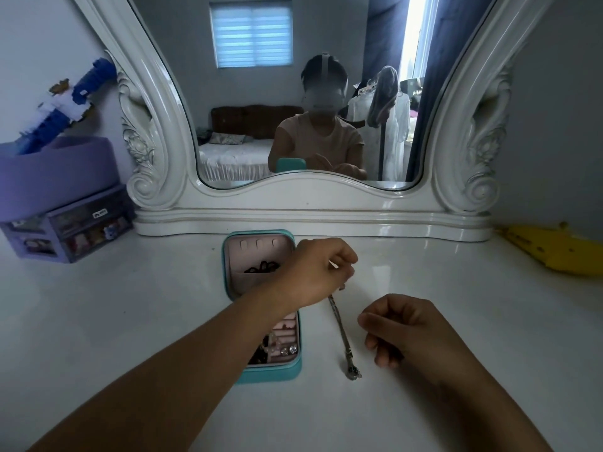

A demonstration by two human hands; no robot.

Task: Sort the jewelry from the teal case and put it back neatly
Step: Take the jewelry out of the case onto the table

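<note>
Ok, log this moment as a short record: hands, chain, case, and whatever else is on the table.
left hand: pinching top end of the chain
right hand: curled, holding nothing visible
chain: stretched out on the table, right of the case
case: teal, open, jewelry inside
mirror: behind the case
organizer: purple, far left

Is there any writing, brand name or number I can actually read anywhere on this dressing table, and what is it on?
No text here is readable.
Purple drawer organizer: a small dark label on the top drawer, too small and blurred to read.
Yellow object at the right edge: dark marks, too blurred to read.
Black box reflected in the mirror: pale marks, too small to read.
Teal jewelry case and silver chain: no lettering visible.
</note>
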